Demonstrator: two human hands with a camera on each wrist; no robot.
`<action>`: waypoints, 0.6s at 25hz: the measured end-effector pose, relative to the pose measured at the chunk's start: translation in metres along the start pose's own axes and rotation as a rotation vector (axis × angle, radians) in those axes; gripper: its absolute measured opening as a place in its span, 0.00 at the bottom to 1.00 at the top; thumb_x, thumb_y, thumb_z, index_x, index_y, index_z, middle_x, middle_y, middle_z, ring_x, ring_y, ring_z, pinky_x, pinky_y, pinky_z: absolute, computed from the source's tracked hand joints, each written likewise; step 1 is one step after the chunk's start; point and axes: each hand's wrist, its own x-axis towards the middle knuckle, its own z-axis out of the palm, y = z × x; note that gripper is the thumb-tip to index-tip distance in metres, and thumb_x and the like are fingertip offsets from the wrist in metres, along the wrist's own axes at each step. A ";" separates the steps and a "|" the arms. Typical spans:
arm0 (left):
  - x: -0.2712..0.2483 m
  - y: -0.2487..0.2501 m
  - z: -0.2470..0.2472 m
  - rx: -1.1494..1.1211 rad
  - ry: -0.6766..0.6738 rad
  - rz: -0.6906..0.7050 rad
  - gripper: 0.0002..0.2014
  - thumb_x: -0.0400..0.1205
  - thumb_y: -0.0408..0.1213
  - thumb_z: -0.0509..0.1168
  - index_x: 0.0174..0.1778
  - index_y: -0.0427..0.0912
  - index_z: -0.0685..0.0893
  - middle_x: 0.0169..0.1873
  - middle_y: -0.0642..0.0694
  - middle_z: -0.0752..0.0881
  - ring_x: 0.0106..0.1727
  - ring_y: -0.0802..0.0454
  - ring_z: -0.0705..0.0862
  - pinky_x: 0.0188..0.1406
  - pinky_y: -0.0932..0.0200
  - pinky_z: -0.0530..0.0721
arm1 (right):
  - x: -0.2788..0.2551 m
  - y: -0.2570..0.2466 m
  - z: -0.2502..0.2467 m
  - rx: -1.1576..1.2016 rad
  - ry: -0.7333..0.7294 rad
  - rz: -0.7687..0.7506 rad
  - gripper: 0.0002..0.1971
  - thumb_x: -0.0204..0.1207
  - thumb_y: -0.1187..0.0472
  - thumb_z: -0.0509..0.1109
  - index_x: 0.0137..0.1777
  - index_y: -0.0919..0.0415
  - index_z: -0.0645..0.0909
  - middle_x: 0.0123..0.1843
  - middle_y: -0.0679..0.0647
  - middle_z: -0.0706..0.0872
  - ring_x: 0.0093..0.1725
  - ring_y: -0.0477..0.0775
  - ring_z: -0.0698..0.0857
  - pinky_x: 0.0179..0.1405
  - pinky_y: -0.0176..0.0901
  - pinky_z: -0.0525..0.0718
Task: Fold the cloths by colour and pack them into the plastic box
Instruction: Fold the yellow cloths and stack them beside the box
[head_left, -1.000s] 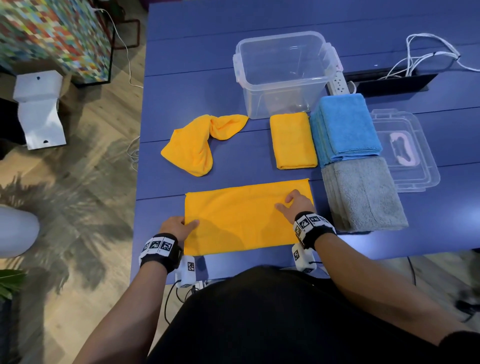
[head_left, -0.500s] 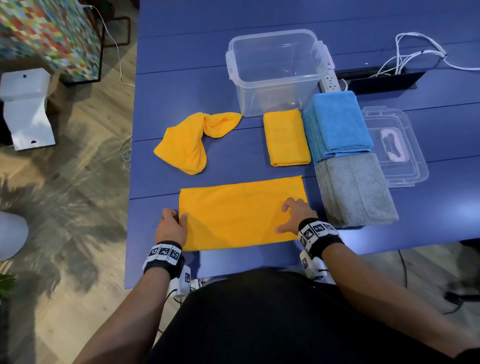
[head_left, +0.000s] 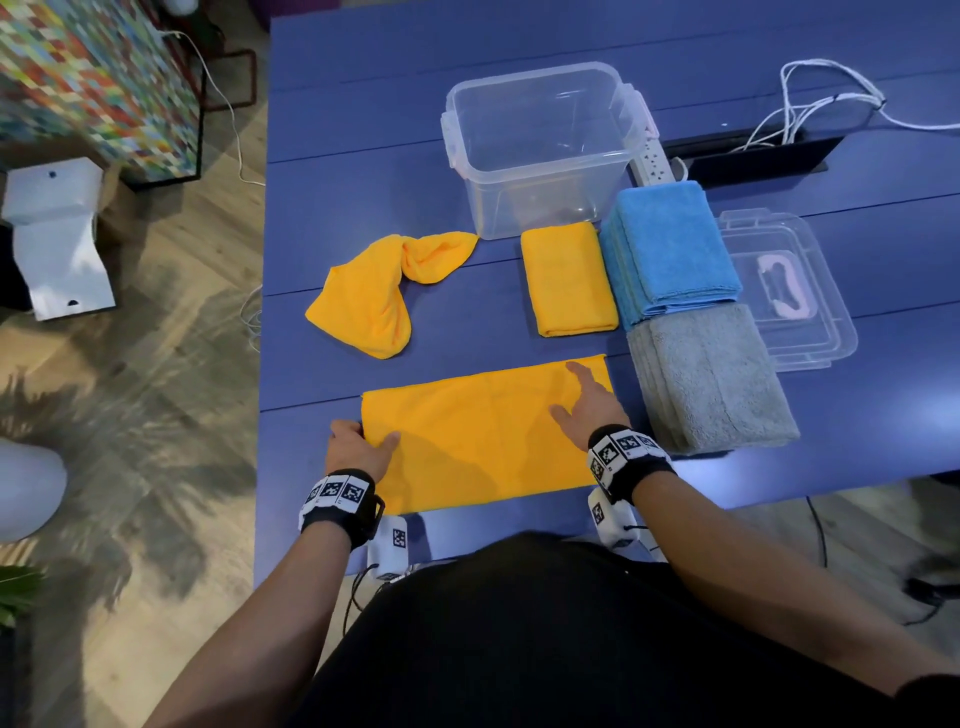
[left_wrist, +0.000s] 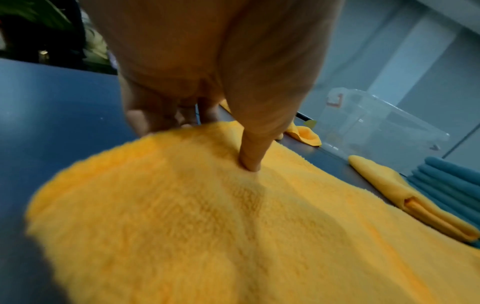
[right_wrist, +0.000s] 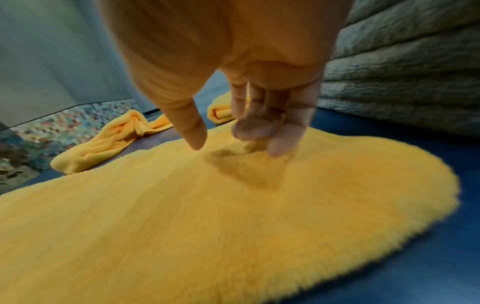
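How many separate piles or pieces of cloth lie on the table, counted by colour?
Yellow: 3, the flat cloth, the folded cloth, the crumpled cloth
Blue: 1 folded stack
Grey: 1 folded stack
Total: 5

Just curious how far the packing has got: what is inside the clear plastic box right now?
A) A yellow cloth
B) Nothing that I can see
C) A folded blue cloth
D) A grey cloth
B: the clear plastic box shows only its bare see-through walls and floor, while every cloth, yellow, blue and grey, lies outside it on the blue table.
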 end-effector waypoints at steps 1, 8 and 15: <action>-0.001 0.001 -0.001 -0.008 -0.003 -0.019 0.33 0.78 0.52 0.72 0.70 0.36 0.69 0.65 0.35 0.79 0.60 0.34 0.82 0.49 0.47 0.80 | 0.004 -0.003 0.001 0.033 -0.029 0.000 0.39 0.78 0.48 0.69 0.83 0.43 0.51 0.55 0.58 0.83 0.43 0.57 0.83 0.34 0.46 0.82; 0.005 -0.002 -0.005 0.118 -0.149 0.045 0.30 0.83 0.58 0.61 0.73 0.39 0.72 0.68 0.38 0.79 0.69 0.35 0.78 0.62 0.42 0.79 | 0.012 -0.012 0.000 -0.089 -0.066 0.076 0.45 0.79 0.47 0.66 0.85 0.46 0.37 0.72 0.64 0.72 0.56 0.63 0.83 0.37 0.46 0.78; -0.011 0.022 -0.009 -0.154 -0.071 0.298 0.15 0.85 0.48 0.63 0.61 0.44 0.70 0.62 0.41 0.81 0.57 0.39 0.81 0.49 0.49 0.77 | 0.001 -0.033 -0.006 0.369 -0.067 -0.061 0.20 0.84 0.55 0.62 0.76 0.49 0.70 0.41 0.55 0.84 0.36 0.54 0.83 0.35 0.48 0.83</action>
